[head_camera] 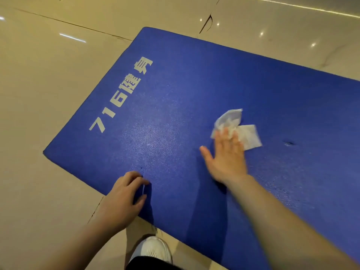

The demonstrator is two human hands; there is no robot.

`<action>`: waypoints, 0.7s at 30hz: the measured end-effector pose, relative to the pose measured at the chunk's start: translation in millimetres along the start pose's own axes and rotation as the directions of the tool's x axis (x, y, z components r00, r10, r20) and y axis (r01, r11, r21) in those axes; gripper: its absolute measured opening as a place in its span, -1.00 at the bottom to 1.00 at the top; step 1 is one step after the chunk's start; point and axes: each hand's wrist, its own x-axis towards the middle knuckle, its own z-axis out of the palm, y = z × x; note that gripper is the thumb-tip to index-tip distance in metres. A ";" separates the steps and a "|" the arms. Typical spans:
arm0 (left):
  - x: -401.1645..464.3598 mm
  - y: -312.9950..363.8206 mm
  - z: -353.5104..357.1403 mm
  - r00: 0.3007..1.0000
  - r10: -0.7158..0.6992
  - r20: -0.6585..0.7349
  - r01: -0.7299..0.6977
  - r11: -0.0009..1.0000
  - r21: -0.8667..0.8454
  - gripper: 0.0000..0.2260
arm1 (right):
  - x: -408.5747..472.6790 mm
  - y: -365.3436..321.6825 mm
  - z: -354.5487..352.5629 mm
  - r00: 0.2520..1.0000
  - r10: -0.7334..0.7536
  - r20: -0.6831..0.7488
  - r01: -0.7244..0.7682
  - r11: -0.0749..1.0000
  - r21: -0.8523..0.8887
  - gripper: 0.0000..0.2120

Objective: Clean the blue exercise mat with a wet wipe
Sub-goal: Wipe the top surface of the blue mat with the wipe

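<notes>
Wet wipe (238, 127) under right hand (226, 154) fingers, on mat (175, 94).

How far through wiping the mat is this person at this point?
Midway at best. A duller sheen patch near the printed lettering suggests that part of the blue mat was wiped. The right hand presses the wet wipe flat mid-mat; the left hand steadies the near edge. The stretch toward the right looks untouched, including a small dent.
</notes>
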 end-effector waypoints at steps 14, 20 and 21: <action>10.2 25.7 -14.7 0.998 0.023 0.064 -0.024 0.999 0.023 -0.93 | -78.0 10.5 41.5 0.983 -0.177 -0.057 0.176 0.984 -0.017 -0.39; -14.3 26.6 0.0 0.999 0.013 0.033 -0.012 0.999 -0.044 -0.79 | -105.7 37.3 33.5 0.983 0.174 -0.061 -0.173 0.984 0.033 -0.34; -18.6 25.6 0.8 1.000 -0.026 0.014 0.027 0.996 -0.089 -0.81 | -109.2 20.3 36.7 0.989 0.145 -0.033 -0.144 0.989 0.031 -0.36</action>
